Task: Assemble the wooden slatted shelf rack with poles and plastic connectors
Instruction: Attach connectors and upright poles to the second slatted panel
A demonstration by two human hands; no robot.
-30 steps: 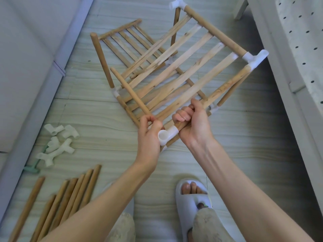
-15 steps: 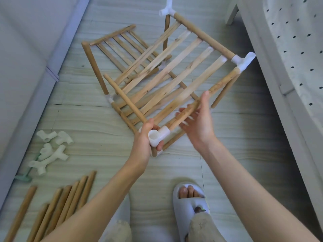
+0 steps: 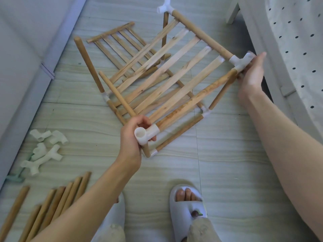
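One head-worn camera looks steeply down from standing height at the pale wood-grain floor (image 3: pixel 227 163), facing forward past the white slippers (image 3: pixel 187 206). The half-built wooden slatted rack (image 3: pixel 167 72) sits near, centre-frame, above the slippers.

Half-built slatted rack (image 3: pixel 167 81) tilted above floor; white corner connectors (image 3: pixel 146 135); spare poles (image 3: pixel 52 205), connectors (image 3: pixel 43 151) lower left.

Soft, even daylight; faint shadows. The edges bend outward. The right hand (image 3: pixel 251 74) and near poles (image 3: pixel 52 203) look blurry.
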